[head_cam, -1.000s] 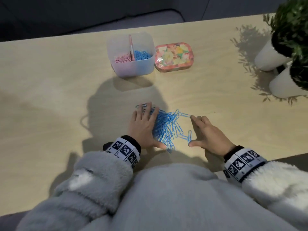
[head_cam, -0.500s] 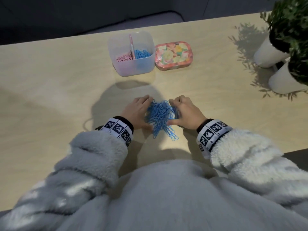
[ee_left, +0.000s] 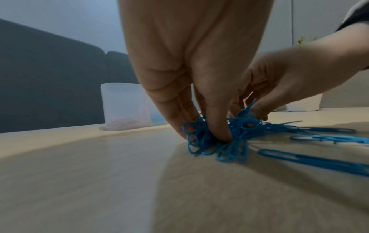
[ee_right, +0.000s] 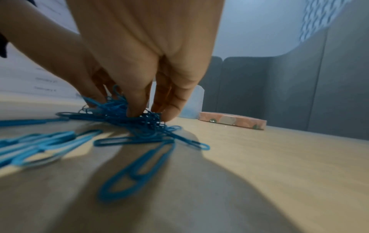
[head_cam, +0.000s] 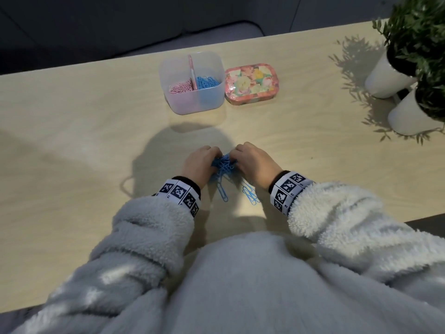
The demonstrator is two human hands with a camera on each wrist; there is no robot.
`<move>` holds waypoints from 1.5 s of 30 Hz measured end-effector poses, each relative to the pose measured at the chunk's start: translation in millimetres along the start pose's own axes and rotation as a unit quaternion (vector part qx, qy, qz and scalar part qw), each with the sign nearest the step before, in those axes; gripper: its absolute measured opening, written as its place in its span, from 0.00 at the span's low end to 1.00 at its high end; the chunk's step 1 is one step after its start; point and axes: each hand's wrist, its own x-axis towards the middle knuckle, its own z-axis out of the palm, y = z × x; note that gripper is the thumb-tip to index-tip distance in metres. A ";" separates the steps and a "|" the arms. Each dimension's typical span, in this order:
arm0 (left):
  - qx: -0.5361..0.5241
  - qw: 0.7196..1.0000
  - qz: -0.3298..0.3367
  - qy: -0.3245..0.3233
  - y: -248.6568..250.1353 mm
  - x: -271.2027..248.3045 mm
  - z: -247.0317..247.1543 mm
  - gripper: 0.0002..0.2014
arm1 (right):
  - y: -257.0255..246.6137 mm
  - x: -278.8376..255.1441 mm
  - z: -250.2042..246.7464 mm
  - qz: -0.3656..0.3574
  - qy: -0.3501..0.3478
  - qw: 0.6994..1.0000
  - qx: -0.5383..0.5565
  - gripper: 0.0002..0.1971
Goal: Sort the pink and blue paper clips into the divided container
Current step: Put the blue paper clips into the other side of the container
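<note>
A bunch of blue paper clips (head_cam: 224,165) lies on the table between my two hands. My left hand (head_cam: 201,162) and right hand (head_cam: 250,162) press in from either side, fingers curled down into the bunch (ee_left: 211,138) (ee_right: 129,113). Each thumb pinches clips against the fingers. A few loose blue clips (head_cam: 250,195) trail toward me, one long clip (ee_right: 137,171) lying close to the right wrist. The translucent divided container (head_cam: 192,102) stands further back, with pink clips (head_cam: 180,88) in its left half and blue clips (head_cam: 207,81) in its right half.
A flowered tin (head_cam: 251,83) sits just right of the container. Two white plant pots (head_cam: 387,80) stand at the far right edge of the table. A dark sofa runs behind the table.
The hands have swept together from a wide spread, gathering the scattered blue clips into a tight bunch. Both hands have curled their fingers onto it, leaving a few clips behind near me.
</note>
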 end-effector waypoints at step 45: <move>-0.011 0.989 -0.093 0.114 11.4 147.5 -118.0 0.16 | 48.5 16.9 -38.4 0.202 0.167 0.915 0.306 0.10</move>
